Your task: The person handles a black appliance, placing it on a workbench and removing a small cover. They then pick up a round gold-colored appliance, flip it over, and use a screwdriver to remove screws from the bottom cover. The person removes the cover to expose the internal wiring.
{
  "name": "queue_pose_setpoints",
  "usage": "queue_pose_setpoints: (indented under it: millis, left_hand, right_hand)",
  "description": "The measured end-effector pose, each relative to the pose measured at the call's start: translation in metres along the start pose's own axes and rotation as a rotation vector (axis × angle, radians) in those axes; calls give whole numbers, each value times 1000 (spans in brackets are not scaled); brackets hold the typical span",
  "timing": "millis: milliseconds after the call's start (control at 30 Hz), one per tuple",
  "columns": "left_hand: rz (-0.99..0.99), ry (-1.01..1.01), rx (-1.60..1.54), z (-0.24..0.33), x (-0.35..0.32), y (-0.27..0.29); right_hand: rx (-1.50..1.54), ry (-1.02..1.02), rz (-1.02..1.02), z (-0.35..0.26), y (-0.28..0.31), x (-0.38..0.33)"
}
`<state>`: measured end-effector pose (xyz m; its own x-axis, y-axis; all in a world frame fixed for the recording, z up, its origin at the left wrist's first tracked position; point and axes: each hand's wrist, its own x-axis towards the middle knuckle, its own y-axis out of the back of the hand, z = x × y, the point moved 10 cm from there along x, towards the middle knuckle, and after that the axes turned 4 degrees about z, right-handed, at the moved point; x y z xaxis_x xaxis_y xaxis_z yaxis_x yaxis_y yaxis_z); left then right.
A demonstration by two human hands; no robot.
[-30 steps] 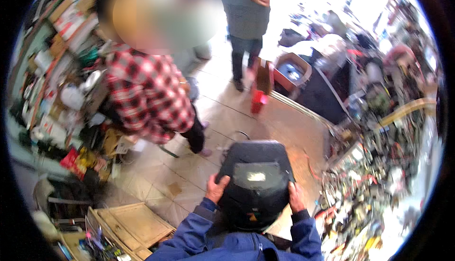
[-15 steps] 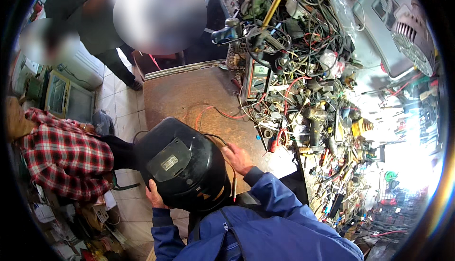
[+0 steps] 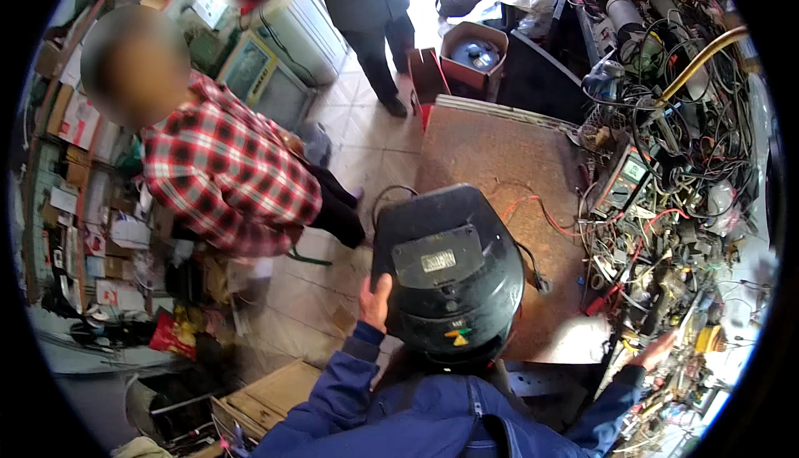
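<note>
Against my chest, black appliance (image 3: 449, 279) upside down, over brown bench (image 3: 499, 150) edge. My left hand (image 3: 374, 302) flat on its left side, thumb up, steadying, not wrapped round. My right hand (image 3: 657, 348) off it, out right among tools and wires (image 3: 682, 167); fingers look spread, grip unclear. Multimeter (image 3: 624, 182) on bench right. Person in red plaid shirt (image 3: 225, 175) bending at left, near old monitor (image 3: 262, 75). Another person (image 3: 370, 9) standing beyond.
</note>
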<state>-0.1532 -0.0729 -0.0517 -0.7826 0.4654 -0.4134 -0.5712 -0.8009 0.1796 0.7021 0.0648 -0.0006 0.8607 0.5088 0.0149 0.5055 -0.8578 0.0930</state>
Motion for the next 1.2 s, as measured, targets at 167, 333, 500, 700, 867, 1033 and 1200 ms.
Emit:
queue_pose_setpoints:
  millis: [167,333,500,700,867,1033,1200]
  left_hand:
    - [-107,0,-228,19,-14,-6]
    - [-115,109,-262,-7,-3,-8]
    - [-125,87,-239,11,-7,-13]
    - [-87,95,-192,17,-14,-8]
    - [-92,60,-112,1,-5,-13]
    - [-29,23,-106,-30,8,-12]
    - [-14,25,-128,-28,2,-7]
  right_hand:
    - [63,-254,-510,18,-222,-153]
    - [-21,4,-1136,-105,-374,-359]
    - [128,-164,-1460,-191,-414,-461]
    - [220,-81,-1730,-286,-349,-489]
    - [-129,-228,-1695,-174,-250,-447]
    - [-395,-564,-1451,-28,-148,-422]
    - [-356,-614,-1405,-26,-146,-427]
